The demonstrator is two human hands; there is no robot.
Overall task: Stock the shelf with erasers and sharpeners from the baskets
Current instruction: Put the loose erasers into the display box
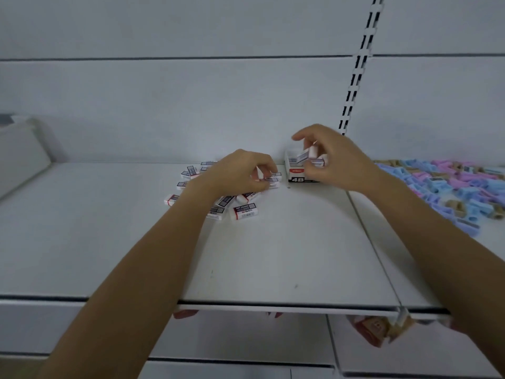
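Note:
Several white erasers (243, 210) in printed sleeves lie scattered at the back middle of the white shelf (287, 255). My left hand (240, 170) hovers over this pile and pinches one eraser (259, 173). My right hand (328, 157) holds another eraser (307, 154) just above a small white display box marked 4B (296, 175), which stands against the back wall with erasers inside. A heap of blue, purple and tan sharpeners (451, 187) covers the shelf at the right.
A slotted upright rail (358, 67) runs up the back wall behind my right hand. A pale container (21, 154) stands at the far left. Below the shelf edge, reddish and tan items (377, 329) show on a lower level.

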